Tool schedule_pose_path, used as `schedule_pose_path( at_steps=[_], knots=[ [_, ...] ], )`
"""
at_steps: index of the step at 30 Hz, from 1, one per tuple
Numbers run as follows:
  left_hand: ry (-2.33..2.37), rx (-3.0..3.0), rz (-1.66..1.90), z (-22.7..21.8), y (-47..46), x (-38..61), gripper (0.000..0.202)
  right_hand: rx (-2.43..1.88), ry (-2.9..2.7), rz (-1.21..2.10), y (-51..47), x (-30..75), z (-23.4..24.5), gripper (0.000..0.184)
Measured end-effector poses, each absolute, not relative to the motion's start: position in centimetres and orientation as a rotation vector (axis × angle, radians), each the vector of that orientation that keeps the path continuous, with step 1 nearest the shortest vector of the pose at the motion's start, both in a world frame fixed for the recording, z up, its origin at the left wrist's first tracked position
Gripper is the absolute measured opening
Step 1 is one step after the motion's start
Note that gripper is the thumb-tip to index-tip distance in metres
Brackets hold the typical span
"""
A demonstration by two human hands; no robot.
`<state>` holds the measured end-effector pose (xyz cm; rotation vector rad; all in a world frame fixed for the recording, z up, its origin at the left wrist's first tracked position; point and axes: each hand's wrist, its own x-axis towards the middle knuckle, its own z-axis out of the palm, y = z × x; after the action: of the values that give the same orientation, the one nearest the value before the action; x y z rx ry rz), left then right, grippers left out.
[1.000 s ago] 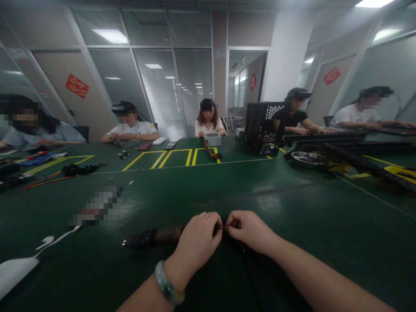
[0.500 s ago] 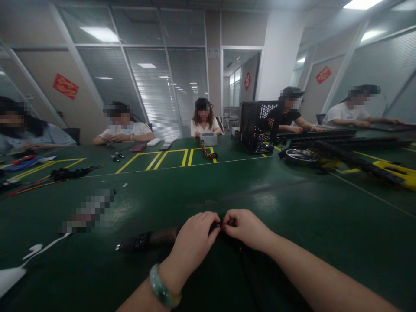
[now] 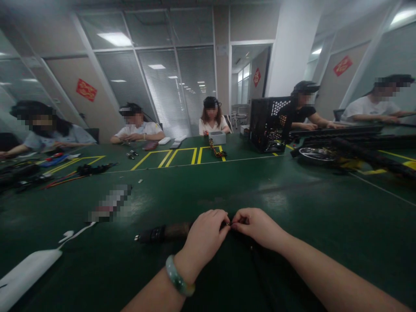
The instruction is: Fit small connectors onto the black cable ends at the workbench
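My left hand [image 3: 208,229], with a green bangle at the wrist, is closed, its thumb and fingers pinched together. Facing it, my right hand [image 3: 256,225] is pinched too, its fingertips almost touching those of the left. Something tiny and dark with a brassy glint shows between the fingertips; it is too small to name. A dark cylindrical tool [image 3: 162,233] with a shiny metal tip lies on the table, its right end hidden behind my left hand. Below my right hand, a thin black cord-like piece [image 3: 260,264] runs toward me, hard to make out in the dark.
On the green table [image 3: 182,190], a white power bank [image 3: 32,273] connects by cable to a blurred-out device [image 3: 112,203] on the left. Farther back are a grey box [image 3: 217,138] with coloured wires and a black computer case [image 3: 269,125]. Several people sit around the table.
The view has turned a little left, so everything sits farther right and more of the power bank shows. My hands keep the same pinched pose.
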<state>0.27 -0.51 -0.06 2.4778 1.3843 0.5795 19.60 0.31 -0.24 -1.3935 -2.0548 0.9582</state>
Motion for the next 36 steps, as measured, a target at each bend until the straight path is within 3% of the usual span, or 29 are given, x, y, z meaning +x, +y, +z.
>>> schedule_pose_path(
  at_steps=[22, 36],
  knots=[
    [1.379, 2.481, 0.693, 0.03, -0.83, 0.15, 0.014, -1.501, -2.065, 0.954, 0.41, 19.44, -0.44, 0.016],
    [1.303, 2.555, 0.685, -0.32, -0.58, 0.07, 0.006, -1.489, -2.122, 0.961, 0.44, 19.44, -0.15, 0.017]
  ],
)
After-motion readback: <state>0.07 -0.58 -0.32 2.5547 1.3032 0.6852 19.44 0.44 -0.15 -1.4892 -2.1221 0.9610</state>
